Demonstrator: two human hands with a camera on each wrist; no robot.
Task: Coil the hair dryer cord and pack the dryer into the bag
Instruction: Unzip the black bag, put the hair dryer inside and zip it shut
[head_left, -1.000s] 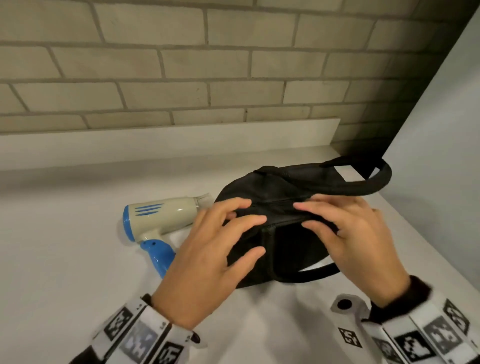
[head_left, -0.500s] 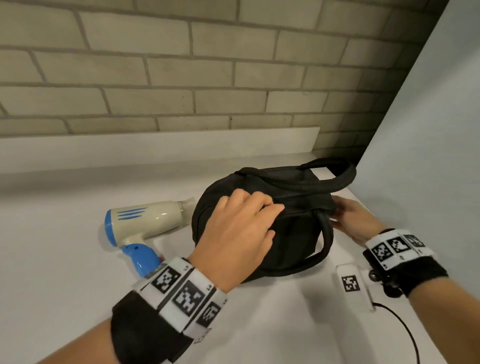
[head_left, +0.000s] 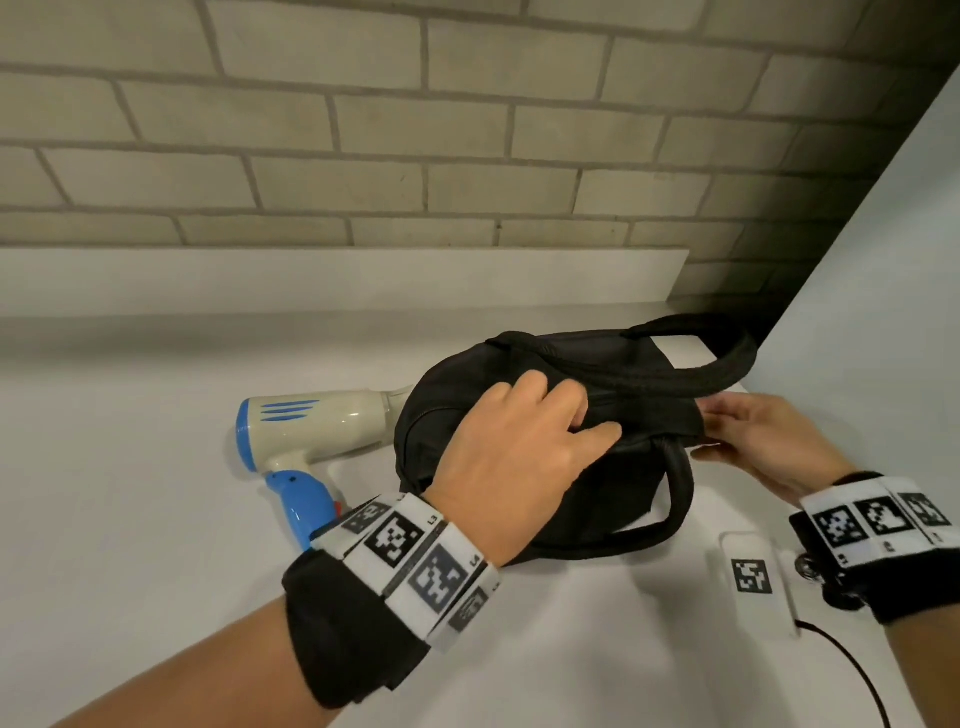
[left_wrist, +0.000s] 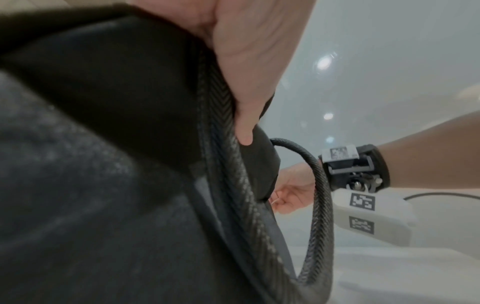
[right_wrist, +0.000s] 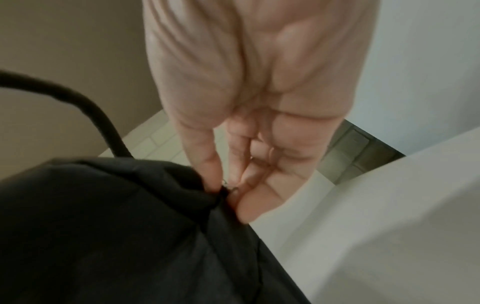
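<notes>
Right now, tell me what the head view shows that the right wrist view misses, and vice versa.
Head only: the cream and blue plastic hair dryer on the white counter, and the left hand gripping the bag top. Right wrist only: the right hand's fingertips pinching a small metal zipper pull. Both: the black fabric bag and the right hand.

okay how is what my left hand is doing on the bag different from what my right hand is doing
The left hand lies on top of the bag, fingers curled over its upper seam, holding it down; the right hand is at the bag's right end. The left hand grips broad fabric, while the right hand's fingertips pinch something small and metallic there, probably the zip pull. Both touch the bag; neither touches the dryer.
</notes>
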